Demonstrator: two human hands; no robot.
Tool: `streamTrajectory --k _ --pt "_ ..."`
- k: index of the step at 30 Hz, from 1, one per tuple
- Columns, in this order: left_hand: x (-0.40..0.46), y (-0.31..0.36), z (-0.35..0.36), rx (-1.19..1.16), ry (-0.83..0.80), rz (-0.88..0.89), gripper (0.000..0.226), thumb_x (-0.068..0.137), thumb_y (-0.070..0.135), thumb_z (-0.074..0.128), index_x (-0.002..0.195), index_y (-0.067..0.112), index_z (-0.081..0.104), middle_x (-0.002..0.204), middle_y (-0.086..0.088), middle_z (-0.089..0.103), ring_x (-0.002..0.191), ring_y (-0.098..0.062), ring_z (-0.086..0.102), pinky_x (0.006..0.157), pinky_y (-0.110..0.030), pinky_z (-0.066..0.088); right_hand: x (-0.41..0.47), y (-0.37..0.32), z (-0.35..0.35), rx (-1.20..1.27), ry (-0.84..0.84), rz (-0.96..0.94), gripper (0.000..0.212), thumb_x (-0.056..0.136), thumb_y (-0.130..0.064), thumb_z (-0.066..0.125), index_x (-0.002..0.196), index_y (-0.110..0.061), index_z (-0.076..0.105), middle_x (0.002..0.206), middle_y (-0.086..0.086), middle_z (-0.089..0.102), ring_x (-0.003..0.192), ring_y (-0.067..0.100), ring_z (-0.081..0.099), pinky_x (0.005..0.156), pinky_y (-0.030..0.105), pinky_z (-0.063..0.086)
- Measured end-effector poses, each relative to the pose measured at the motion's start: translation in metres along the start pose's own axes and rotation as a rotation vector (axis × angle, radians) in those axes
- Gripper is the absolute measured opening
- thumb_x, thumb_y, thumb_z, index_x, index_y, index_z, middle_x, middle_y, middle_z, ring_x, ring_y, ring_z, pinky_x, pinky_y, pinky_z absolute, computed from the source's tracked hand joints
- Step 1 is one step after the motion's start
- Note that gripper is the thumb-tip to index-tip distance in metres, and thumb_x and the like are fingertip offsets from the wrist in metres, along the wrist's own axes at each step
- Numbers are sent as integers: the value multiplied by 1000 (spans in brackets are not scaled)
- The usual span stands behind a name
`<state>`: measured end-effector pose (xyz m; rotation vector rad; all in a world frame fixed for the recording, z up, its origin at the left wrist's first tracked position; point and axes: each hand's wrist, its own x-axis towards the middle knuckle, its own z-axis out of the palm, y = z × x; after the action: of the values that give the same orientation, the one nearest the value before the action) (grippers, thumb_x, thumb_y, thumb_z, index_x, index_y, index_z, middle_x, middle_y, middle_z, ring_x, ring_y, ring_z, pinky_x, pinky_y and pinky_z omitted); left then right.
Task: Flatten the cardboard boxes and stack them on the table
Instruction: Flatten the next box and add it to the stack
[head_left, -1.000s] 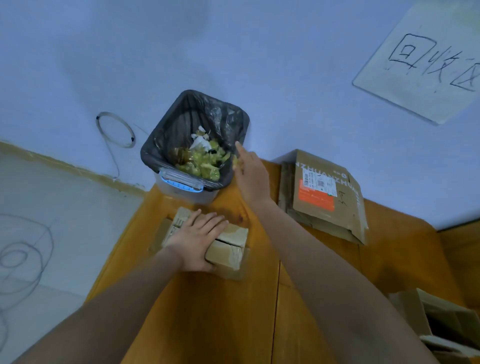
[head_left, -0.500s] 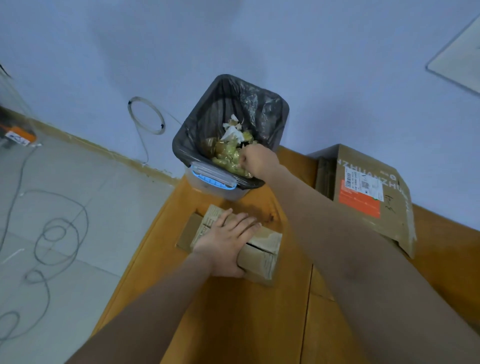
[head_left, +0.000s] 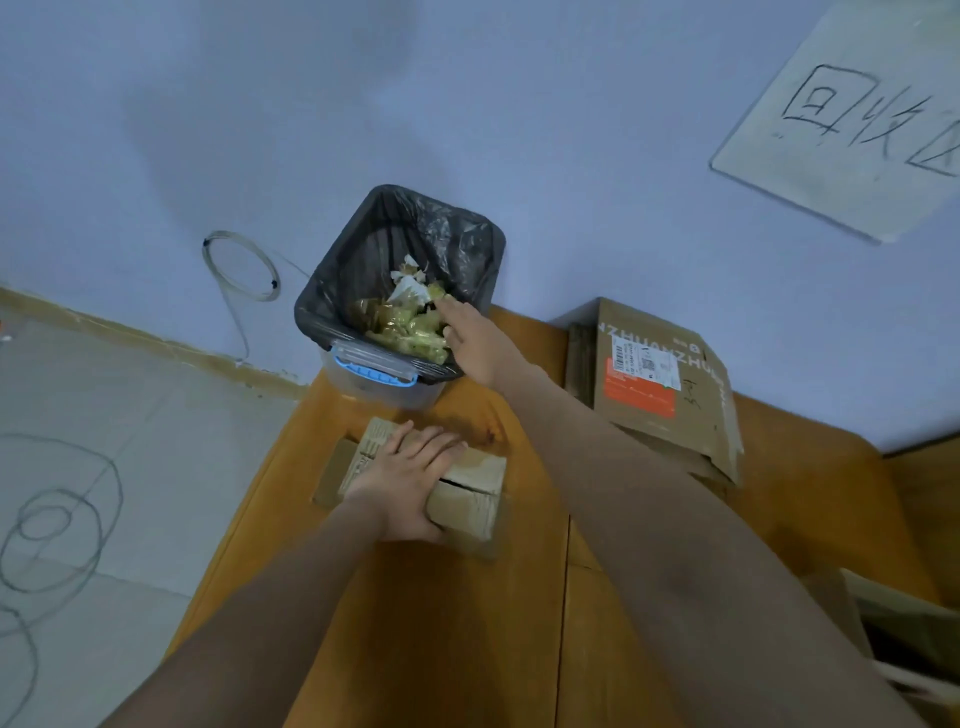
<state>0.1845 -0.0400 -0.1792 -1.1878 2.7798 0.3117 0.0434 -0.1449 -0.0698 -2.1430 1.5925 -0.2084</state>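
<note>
Pressing flat on a small cardboard box (head_left: 457, 486), the left hand (head_left: 410, 480) lay with straight fingers on the worktop (head_left: 441, 623). The right hand (head_left: 475, 340) reached, fingers extended and empty, over the bin (head_left: 332, 306).

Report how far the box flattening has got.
Done: flattened boxes lie stacked by the wall. In hand: the left hand presses a small box flat; the right hand reaches open over the bin. Left: an unflattened box at far right.
</note>
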Motion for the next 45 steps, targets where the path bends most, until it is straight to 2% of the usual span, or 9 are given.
streamTrajectory --k 3,5,8,12,21,32,37,41,45 --pt "-1 0 -1 -6 -19 -8 117 69 80 50 154 21 -5 161 4 -1 147 -17 -8 112 -40 -24 -27 -5 5 115 230 45 43 102 -7 34 145 -4 35 152 11 34 141 21 28 108 17 16" --pt "-1 0 -2 -13 -37 -17 118 68 79 52 154 22 -5 161 5 -1 148 -16 -8 115 -42 -20 -50 -7 12 126 293 74 40 101 -8 36 140 -4 44 144 11 43 132 22 40 105 21 27" --pt "-2 4 -5 -25 -39 -43 118 66 77 56 153 22 0 159 5 4 147 -16 -4 117 -43 -15 -88 -2 28 31 254 67 35 100 -10 38 131 -4 52 134 10 50 120 24 48 97 31 39" --pt "-9 15 -11 -24 -48 -99 114 64 72 61 152 24 7 155 5 14 146 -16 7 118 -44 -7 -132 11 50 -97 123 138 30 101 -18 36 120 -5 56 121 9 52 112 24 48 84 30 39" --pt "-58 65 -2 0 -50 -136 112 64 70 64 151 24 10 150 4 21 142 -19 16 118 -44 2 -221 4 98 -44 132 248 32 103 -25 31 118 -10 55 116 7 51 110 23 48 87 37 44" --pt "-124 137 26 -22 -44 -34 114 67 72 63 153 18 11 153 -1 21 143 -22 15 118 -47 0 -322 -14 154 -139 259 308 35 99 -22 34 129 -14 51 129 1 49 122 17 40 103 31 30" --pt "-145 150 30 -14 -15 25 108 76 83 38 155 14 11 160 -5 12 149 -22 5 119 -46 -6 -348 -25 168 -137 316 358 38 100 -23 34 134 -18 48 138 -4 45 130 13 35 109 30 24" --pt "-157 156 24 -83 208 -23 86 89 69 14 146 9 39 154 -10 34 144 -28 27 119 -44 10 -353 -28 170 -122 333 370 40 102 -22 32 140 -19 44 146 -4 38 136 13 29 113 31 20" --pt "-161 147 26 -92 30 -122 61 102 52 12 155 23 16 161 7 15 148 -13 8 119 -33 5 -355 -31 174 -97 330 386 41 101 -22 32 141 -21 43 149 -5 33 138 12 23 113 31 17"
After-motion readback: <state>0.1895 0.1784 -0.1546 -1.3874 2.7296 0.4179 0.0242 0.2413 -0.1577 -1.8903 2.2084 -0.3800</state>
